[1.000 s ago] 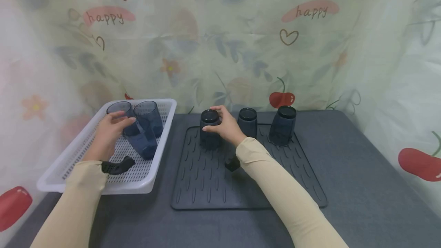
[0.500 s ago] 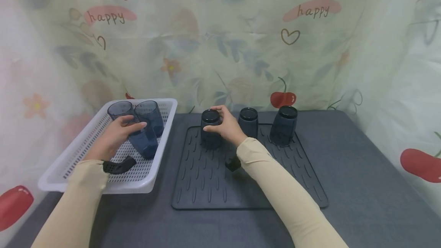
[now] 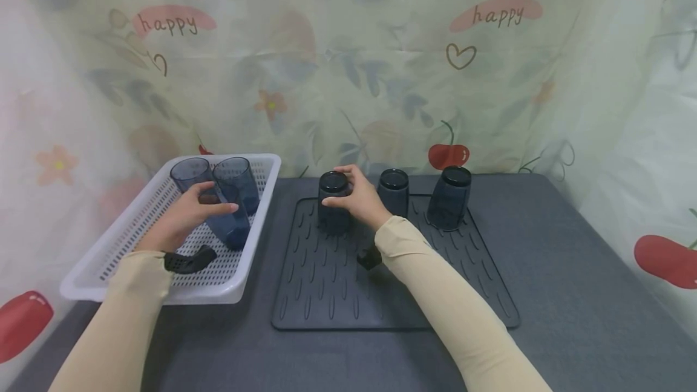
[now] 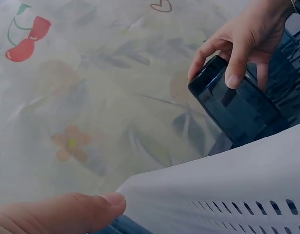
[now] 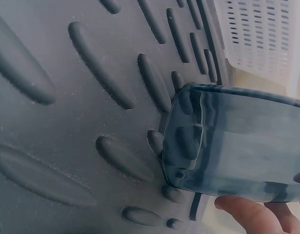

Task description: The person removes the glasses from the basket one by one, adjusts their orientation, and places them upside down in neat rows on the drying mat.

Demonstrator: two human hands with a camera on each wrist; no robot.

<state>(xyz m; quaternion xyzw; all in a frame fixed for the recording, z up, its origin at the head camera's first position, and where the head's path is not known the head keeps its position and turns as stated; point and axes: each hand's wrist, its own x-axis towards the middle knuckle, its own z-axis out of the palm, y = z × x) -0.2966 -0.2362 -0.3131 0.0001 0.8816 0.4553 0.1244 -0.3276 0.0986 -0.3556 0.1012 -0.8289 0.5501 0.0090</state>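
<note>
On the ridged drying mat (image 3: 316,295), a dark blue glass (image 3: 329,213) stands upside down. My right hand (image 3: 362,198) grips it near its base, thumb in front and fingers behind; in the left wrist view the right hand (image 4: 254,41) holds this glass (image 4: 237,105) too. Inside the white basket (image 3: 239,286), a tilted glass (image 3: 234,231) leans mouth up. My left hand (image 3: 182,216) is at its upper part, thumb across its front and fingers spread apart to the left; contact is unclear. The left thumb (image 4: 86,209) appears straight in the left wrist view.
Behind the left hand, two more glasses, a left one (image 3: 187,171) and a right one (image 3: 245,183), stand mouth up in the basket. Two upside-down glasses, one in the middle (image 3: 393,192) and one rightmost (image 3: 449,201), stand along the mat's back. A patterned curtain (image 3: 337,77) hangs behind the table.
My left hand has moved right and slightly down, from beside the left glass to the tilted glass's upper part. The right hand keeps its grip and the glasses stay put.
</note>
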